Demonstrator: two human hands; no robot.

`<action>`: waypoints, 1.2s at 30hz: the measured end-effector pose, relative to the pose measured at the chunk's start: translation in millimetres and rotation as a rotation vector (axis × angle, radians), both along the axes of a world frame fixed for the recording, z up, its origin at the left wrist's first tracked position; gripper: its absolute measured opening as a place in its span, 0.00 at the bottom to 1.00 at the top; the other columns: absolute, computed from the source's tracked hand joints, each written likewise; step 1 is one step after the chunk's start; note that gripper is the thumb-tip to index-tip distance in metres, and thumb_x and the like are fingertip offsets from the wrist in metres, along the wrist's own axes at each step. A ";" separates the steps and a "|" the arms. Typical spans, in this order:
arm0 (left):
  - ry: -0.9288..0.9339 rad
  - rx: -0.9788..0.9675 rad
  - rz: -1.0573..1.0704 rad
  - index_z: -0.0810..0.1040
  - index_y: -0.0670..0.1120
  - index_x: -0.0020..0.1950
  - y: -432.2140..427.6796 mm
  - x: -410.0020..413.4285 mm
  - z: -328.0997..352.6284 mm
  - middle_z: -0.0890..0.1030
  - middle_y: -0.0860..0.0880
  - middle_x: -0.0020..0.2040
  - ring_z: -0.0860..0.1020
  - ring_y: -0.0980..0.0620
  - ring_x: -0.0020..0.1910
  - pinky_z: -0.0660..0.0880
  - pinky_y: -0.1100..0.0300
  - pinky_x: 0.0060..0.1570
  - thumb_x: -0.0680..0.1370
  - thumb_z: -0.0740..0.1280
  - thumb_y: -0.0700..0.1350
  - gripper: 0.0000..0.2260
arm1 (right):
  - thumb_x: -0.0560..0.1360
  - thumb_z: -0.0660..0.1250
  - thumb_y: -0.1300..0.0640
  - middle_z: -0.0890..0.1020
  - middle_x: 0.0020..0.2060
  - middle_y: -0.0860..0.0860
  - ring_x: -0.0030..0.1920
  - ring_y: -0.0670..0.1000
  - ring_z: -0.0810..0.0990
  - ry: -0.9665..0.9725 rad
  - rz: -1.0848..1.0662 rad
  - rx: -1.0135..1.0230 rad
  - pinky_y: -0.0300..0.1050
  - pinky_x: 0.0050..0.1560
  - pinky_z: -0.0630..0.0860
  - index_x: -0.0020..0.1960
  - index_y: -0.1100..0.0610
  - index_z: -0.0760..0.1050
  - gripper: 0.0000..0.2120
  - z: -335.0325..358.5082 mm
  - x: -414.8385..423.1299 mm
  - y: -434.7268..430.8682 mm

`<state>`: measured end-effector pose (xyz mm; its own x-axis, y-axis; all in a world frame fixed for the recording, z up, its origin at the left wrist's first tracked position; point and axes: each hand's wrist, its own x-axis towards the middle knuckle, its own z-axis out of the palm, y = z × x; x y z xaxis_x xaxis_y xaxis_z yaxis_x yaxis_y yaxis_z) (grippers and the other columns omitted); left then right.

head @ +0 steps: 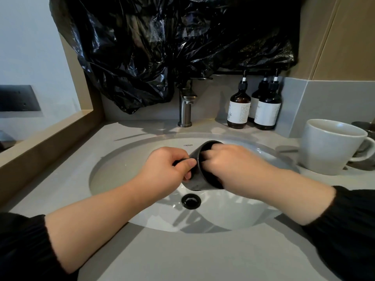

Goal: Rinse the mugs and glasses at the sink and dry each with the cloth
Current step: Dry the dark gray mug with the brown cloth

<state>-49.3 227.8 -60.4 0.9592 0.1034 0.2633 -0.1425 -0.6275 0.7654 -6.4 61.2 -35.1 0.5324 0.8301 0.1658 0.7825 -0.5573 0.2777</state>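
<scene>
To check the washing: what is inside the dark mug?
The fingers of the right hand are inside the dark mug, which the left hand holds. They cover its bottom; water or cloth there cannot be seen.

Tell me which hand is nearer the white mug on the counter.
Right. The right hand, fingers inside the dark mug over the sink, is on the side toward the white mug; the left hand, gripping the dark mug's handle, sits farther away.
</scene>
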 end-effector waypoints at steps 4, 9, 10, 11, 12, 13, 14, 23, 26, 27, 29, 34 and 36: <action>-0.006 0.050 0.042 0.76 0.45 0.31 0.4 0.9 1.5 0.82 0.42 0.36 0.79 0.43 0.40 0.74 0.56 0.42 0.78 0.66 0.44 0.15 | 0.73 0.57 0.64 0.76 0.48 0.51 0.53 0.54 0.72 -0.058 -0.055 -0.116 0.47 0.40 0.68 0.49 0.57 0.71 0.08 2.3 0.6 7.4; 0.027 0.073 0.080 0.76 0.43 0.33 -0.1 1.7 2.9 0.77 0.47 0.31 0.72 0.52 0.31 0.66 0.68 0.28 0.79 0.65 0.45 0.14 | 0.68 0.58 0.71 0.77 0.43 0.49 0.48 0.53 0.72 -0.133 -0.101 -0.093 0.46 0.40 0.71 0.43 0.55 0.72 0.13 24.9 -1.6 -12.5; 0.031 0.066 0.095 0.76 0.43 0.35 1.9 2.4 2.4 0.77 0.48 0.32 0.73 0.52 0.32 0.67 0.67 0.29 0.79 0.65 0.46 0.14 | 0.68 0.58 0.71 0.77 0.43 0.48 0.47 0.52 0.72 -0.145 -0.096 -0.050 0.46 0.43 0.73 0.45 0.54 0.74 0.14 27.1 -2.0 -17.4; 0.032 0.055 0.106 0.77 0.43 0.35 3.9 3.2 2.2 0.78 0.49 0.32 0.74 0.52 0.33 0.68 0.66 0.30 0.79 0.65 0.46 0.13 | 0.68 0.59 0.70 0.76 0.43 0.47 0.47 0.51 0.70 -0.152 -0.078 -0.003 0.47 0.44 0.74 0.47 0.53 0.75 0.16 26.5 -2.5 -20.2; 0.026 0.046 0.110 0.77 0.43 0.35 5.0 3.1 2.4 0.78 0.49 0.32 0.74 0.52 0.33 0.67 0.67 0.30 0.79 0.65 0.46 0.13 | 0.69 0.60 0.70 0.76 0.44 0.46 0.46 0.51 0.69 -0.153 -0.044 0.032 0.47 0.45 0.74 0.48 0.52 0.76 0.17 23.6 -3.6 -20.2; 0.015 0.046 0.104 0.77 0.43 0.35 4.7 2.0 3.2 0.77 0.49 0.31 0.73 0.52 0.32 0.67 0.68 0.29 0.79 0.65 0.46 0.13 | 0.69 0.61 0.69 0.76 0.45 0.45 0.46 0.50 0.69 -0.134 -0.005 0.054 0.47 0.45 0.73 0.50 0.51 0.77 0.17 18.8 -4.9 -17.7; -0.002 0.060 0.091 0.77 0.42 0.36 3.2 0.7 3.7 0.76 0.48 0.31 0.72 0.52 0.31 0.66 0.67 0.29 0.79 0.65 0.45 0.13 | 0.68 0.61 0.69 0.77 0.47 0.45 0.47 0.51 0.70 -0.092 0.031 0.069 0.47 0.45 0.72 0.51 0.50 0.78 0.18 13.2 -5.9 -15.1; 0.044 -0.021 0.033 0.76 0.45 0.31 -4.2 -0.2 6.0 0.81 0.48 0.32 0.81 0.46 0.39 0.75 0.64 0.40 0.79 0.64 0.43 0.16 | 0.64 0.56 0.71 0.78 0.50 0.48 0.43 0.51 0.67 -0.259 -0.037 0.089 0.45 0.39 0.64 0.46 0.55 0.79 0.20 12.9 -5.6 -34.1; 0.043 -0.022 0.021 0.75 0.45 0.29 -7.7 -1.4 5.8 0.79 0.50 0.29 0.82 0.45 0.39 0.75 0.66 0.40 0.79 0.64 0.43 0.17 | 0.59 0.57 0.70 0.80 0.44 0.51 0.38 0.54 0.72 -0.306 0.065 0.164 0.45 0.33 0.67 0.39 0.57 0.79 0.17 2.9 -6.6 -32.2; 0.039 -0.028 0.012 0.75 0.46 0.29 -8.7 -2.6 6.0 0.79 0.50 0.29 0.81 0.45 0.39 0.77 0.62 0.43 0.79 0.64 0.42 0.17 | 0.58 0.58 0.70 0.79 0.43 0.51 0.38 0.54 0.72 -0.317 0.094 0.130 0.45 0.32 0.66 0.39 0.56 0.79 0.17 -1.6 -4.6 -30.9; 0.027 -0.062 -0.003 0.75 0.46 0.28 -12.4 -6.2 8.0 0.79 0.49 0.29 0.81 0.43 0.39 0.79 0.50 0.49 0.79 0.65 0.42 0.18 | 0.56 0.64 0.71 0.79 0.42 0.50 0.38 0.54 0.74 -0.329 0.088 0.085 0.43 0.32 0.65 0.39 0.54 0.80 0.17 -5.4 -1.2 -31.3; -0.005 -0.176 0.047 0.76 0.45 0.28 -27.2 -14.5 17.2 0.79 0.51 0.28 0.82 0.43 0.40 0.78 0.49 0.51 0.80 0.63 0.43 0.19 | 0.57 0.69 0.74 0.79 0.46 0.57 0.40 0.59 0.75 -0.364 -0.102 0.396 0.48 0.34 0.72 0.43 0.61 0.80 0.17 12.3 -15.1 -54.6; -0.015 -0.225 0.042 0.75 0.44 0.27 -32.3 -17.5 18.1 0.78 0.51 0.26 0.81 0.45 0.35 0.78 0.46 0.52 0.79 0.63 0.42 0.20 | 0.61 0.67 0.73 0.78 0.47 0.57 0.43 0.61 0.76 -0.347 -0.179 0.592 0.53 0.33 0.76 0.47 0.62 0.79 0.16 15.7 -29.8 -67.1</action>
